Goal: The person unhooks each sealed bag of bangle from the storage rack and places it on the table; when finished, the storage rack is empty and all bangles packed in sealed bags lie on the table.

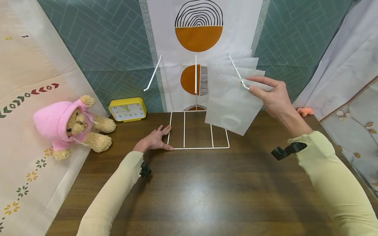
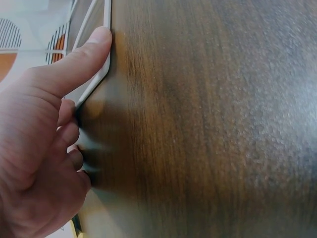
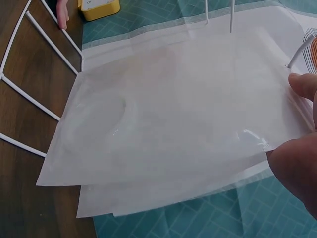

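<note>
A white wire rack [image 1: 200, 148] stands on the table, with three prongs reaching forward from its top. Several flat, translucent white bags hang on its right prong [image 1: 235, 68]. My right hand [image 1: 276, 96] pinches the top edge of the front bag [image 1: 231, 105] by the prong's tip, thumb in front. A round shape shows through that bag's lower part in the right wrist view. My left hand [image 1: 153, 139] rests at the rack base's left front corner, fingers spread. In the left wrist view its thumb [image 2: 81, 62] lies along the front wire.
A yellow clock [image 1: 127, 109] stands left of the rack, beside a teddy bear [image 1: 78, 126] in a pink hoodie. Behind hangs a patterned cloth [image 1: 236, 19]. An orange item [image 1: 304, 111] lies at the back right of the brown table [image 1: 203, 196].
</note>
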A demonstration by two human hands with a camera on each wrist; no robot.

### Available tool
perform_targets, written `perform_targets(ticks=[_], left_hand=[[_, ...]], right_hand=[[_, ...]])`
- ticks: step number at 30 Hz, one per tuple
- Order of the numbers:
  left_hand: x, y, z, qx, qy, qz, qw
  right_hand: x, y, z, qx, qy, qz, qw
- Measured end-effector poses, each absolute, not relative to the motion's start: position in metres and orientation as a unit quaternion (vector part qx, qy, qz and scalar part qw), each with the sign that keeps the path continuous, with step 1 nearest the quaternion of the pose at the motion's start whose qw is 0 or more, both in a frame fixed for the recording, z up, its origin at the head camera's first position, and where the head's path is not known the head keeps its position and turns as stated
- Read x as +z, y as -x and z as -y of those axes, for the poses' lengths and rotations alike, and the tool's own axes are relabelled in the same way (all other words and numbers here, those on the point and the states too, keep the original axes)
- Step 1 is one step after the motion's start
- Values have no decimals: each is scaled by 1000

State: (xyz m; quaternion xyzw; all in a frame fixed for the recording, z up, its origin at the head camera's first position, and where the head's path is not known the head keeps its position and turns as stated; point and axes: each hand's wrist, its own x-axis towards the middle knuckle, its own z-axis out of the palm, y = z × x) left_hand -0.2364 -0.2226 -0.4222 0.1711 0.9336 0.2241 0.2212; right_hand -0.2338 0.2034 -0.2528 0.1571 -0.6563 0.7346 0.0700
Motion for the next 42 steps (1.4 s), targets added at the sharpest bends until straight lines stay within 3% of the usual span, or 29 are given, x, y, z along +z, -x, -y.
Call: perform_targets(ticks=[32,42], left_hand=[[-423,237,221,225,-161,-934,227],[-424,236,222,231,-159,-933,227]], right_hand=[[-231,208,-218,668,-135,730,49],[-224,198,-222,653,-138,742,69]])
